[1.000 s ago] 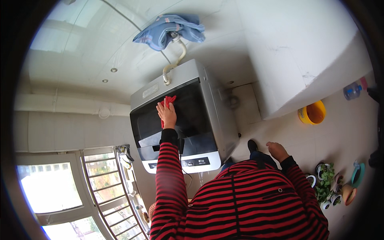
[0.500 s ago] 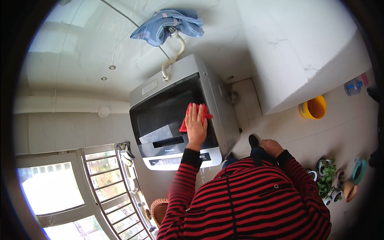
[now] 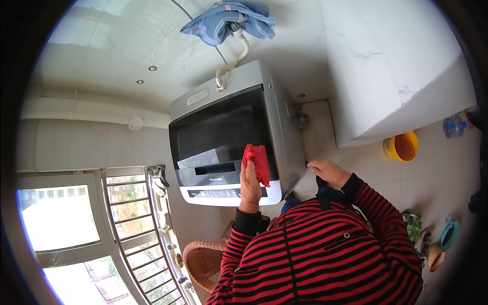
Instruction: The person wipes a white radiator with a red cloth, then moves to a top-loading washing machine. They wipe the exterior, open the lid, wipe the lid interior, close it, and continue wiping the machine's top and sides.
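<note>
My left hand (image 3: 249,189) grips a bunched red cloth (image 3: 260,163) over the front right part of a top-loading washing machine. The cloth hangs beside my fingers, near the front edge of the dark glass lid (image 3: 218,129) and the silver control panel (image 3: 223,192). Whether it touches the surface, I cannot tell. Off the machine's right side, my right hand (image 3: 331,173) is raised with loosely bent fingers pointing left, and nothing shows in it. The grey side wall (image 3: 288,137) of the machine lies just left of those fingers.
A pale hose (image 3: 243,53) runs from a wall tap, draped with a blue cloth (image 3: 216,23), to the machine. Right, on the floor, stand a yellow bucket (image 3: 401,146), a plastic bottle (image 3: 453,126) and potted plants (image 3: 413,226). A wicker chair (image 3: 195,259) is at lower left, near barred windows.
My left hand and the red cloth have come back from the lid toward the front panel, and the hand has turned on edge. My right hand has risen and moved left toward the machine.
</note>
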Tool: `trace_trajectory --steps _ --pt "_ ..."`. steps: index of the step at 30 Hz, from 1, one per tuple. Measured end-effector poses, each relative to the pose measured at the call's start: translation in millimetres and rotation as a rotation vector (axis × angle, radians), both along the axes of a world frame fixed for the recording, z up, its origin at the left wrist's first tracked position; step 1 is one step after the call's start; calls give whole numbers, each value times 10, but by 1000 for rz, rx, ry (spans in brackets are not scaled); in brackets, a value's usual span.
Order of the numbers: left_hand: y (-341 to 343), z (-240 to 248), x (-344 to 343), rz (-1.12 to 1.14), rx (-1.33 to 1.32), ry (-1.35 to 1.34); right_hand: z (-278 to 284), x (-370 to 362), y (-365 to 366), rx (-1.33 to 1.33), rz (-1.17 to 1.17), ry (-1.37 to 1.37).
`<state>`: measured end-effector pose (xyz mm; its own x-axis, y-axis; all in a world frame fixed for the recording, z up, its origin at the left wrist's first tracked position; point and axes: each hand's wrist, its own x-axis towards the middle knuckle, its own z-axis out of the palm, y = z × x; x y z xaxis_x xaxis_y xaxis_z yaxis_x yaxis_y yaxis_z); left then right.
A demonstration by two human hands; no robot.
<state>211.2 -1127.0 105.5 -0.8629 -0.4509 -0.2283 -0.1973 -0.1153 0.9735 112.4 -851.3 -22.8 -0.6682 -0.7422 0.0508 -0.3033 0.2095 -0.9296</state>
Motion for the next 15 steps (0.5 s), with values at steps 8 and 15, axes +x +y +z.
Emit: trace_trajectory --steps 8,15 --pt "295 133 -430 46 909 109 998 -339 -382 -332 -93 -56" --pt "380 163 -492 -159 940 99 1003 -117 -705 -460 -239 -280"
